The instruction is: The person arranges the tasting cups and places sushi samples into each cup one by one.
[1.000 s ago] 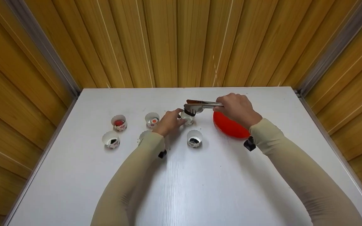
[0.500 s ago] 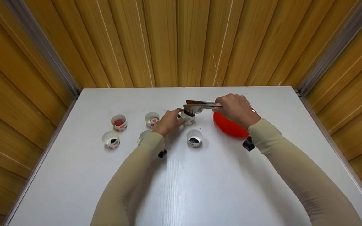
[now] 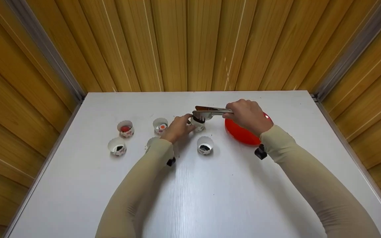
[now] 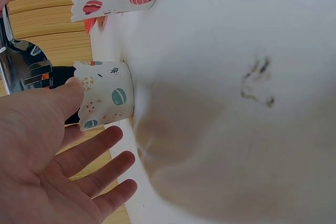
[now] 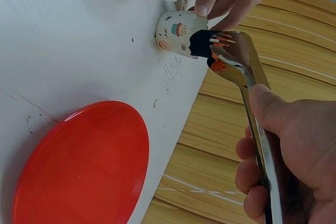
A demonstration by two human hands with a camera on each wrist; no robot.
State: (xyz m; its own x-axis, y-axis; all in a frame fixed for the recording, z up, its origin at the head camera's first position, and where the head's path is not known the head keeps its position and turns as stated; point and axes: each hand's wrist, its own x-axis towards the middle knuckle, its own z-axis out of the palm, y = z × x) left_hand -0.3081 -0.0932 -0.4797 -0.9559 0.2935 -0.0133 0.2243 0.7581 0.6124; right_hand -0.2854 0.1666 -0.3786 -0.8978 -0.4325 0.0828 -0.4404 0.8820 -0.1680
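My left hand [image 3: 178,129] pinches a small patterned paper baking cup [image 4: 107,95] by its rim between thumb and index finger. In the left wrist view the other fingers are spread apart beside it. My right hand [image 3: 248,114] grips metal serving tongs [image 5: 257,129], one arm of which is slotted like a fork. A black piece [image 5: 200,44] sits between the tong heads and the cup's mouth, partly inside the cup. Orange shows on the tong heads in the right wrist view. Just in front stands another paper cup [image 3: 201,142] with a dark piece inside.
A red plate [image 3: 243,132] lies right of the cups, partly under my right forearm. To the left stand several more paper cups: one with a red piece [image 3: 125,129], one with a black piece [image 3: 119,148], one with an orange-and-white piece [image 3: 162,127]. My left sleeve partly hides another cup [image 3: 149,143].
My right hand and the tongs have shifted very slightly left and down toward the cup. My left hand stays in place on the cup.
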